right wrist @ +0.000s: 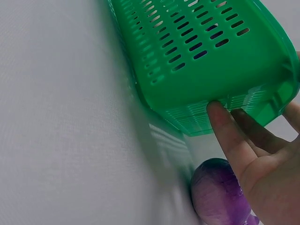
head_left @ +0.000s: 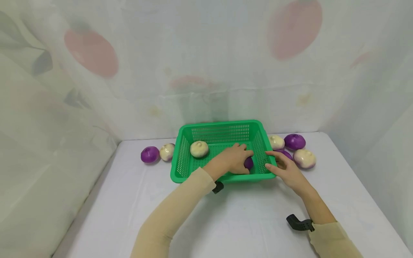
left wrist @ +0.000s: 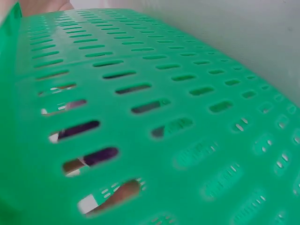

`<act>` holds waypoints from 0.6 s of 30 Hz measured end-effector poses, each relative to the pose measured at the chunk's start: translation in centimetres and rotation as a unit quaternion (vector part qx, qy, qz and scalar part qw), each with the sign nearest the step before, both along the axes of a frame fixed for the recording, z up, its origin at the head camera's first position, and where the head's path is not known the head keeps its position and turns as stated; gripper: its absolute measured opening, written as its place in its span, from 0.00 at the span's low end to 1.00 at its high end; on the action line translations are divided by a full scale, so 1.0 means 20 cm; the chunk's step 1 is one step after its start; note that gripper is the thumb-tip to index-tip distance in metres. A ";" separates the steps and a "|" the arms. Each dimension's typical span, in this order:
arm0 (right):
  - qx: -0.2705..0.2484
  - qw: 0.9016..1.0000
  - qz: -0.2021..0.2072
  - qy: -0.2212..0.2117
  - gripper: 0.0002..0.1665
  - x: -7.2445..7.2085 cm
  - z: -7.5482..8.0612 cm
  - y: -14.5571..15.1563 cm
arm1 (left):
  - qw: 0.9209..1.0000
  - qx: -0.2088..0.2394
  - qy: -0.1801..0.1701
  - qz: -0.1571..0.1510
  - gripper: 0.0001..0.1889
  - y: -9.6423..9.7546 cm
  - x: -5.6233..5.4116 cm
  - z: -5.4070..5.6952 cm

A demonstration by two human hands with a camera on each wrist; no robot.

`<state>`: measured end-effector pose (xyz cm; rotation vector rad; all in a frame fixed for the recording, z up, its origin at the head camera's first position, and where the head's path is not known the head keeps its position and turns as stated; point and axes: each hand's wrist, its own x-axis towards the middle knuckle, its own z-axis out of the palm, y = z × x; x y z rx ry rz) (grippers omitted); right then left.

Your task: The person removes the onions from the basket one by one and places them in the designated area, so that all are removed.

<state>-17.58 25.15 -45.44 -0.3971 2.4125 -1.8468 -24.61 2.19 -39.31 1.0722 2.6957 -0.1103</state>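
A green plastic basket (head_left: 222, 177) with slotted walls stands on the table. Reaching over its front wall, my left hand (head_left: 235, 159) grips a purple onion (head_left: 248, 163) in its right half; the fingers hide part of the onion. A cream-coloured turnip-like bulb (head_left: 199, 149) lies in the left half. My right hand (head_left: 288, 172) holds the basket's right end, with fingertips over the rim and other fingers against the outer wall, as the right wrist view shows. Slots in the left wrist view show only bits of purple and skin.
Outside the basket's left end lie a purple onion (head_left: 150, 154) and a pale bulb (head_left: 167, 152). Beyond the right end sit pale bulbs (head_left: 304, 158) and purple onions (head_left: 295, 142), one partly behind my right hand. A fabric curtain (head_left: 219, 71) hangs behind the white table (head_left: 251, 218).
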 end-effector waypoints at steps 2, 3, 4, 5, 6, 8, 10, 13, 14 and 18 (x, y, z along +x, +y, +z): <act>0.000 1.000 0.001 0.000 0.34 0.00 0.00 0.00 | 1.000 -0.005 0.012 -0.003 0.37 -0.01 0.01 0.02; 0.000 1.000 0.002 -0.001 0.34 0.00 0.00 0.00 | 1.000 -0.006 0.017 -0.004 0.37 -0.01 0.01 0.02; 0.000 1.000 0.002 -0.001 0.34 0.00 0.00 0.00 | 1.000 -0.008 0.022 -0.004 0.37 -0.02 0.02 0.03; 0.000 1.000 0.003 -0.001 0.34 0.00 0.01 0.00 | 1.000 -0.009 0.025 -0.002 0.37 -0.02 0.02 0.03; 0.000 1.000 0.002 -0.001 0.34 0.00 0.01 0.00 | 1.000 -0.011 0.028 0.000 0.37 -0.03 0.02 0.04; 0.002 1.000 0.000 -0.001 0.34 0.00 0.01 0.00 | 0.999 -0.011 0.036 0.005 0.36 -0.04 0.03 0.04; 0.004 1.000 -0.002 -0.001 0.34 0.00 0.00 0.00 | 0.999 -0.011 0.047 0.010 0.36 -0.05 0.04 0.04; 0.011 1.000 -0.006 -0.002 0.34 0.00 0.00 0.00 | 0.998 -0.003 0.058 0.019 0.36 -0.07 0.05 0.04; 0.013 1.000 -0.006 -0.003 0.34 0.00 0.00 0.00 | 0.998 0.000 0.062 0.021 0.36 -0.08 0.06 0.04; 0.018 1.000 -0.009 -0.003 0.34 0.01 0.01 0.00 | 0.997 0.018 0.066 0.029 0.35 -0.10 0.07 0.07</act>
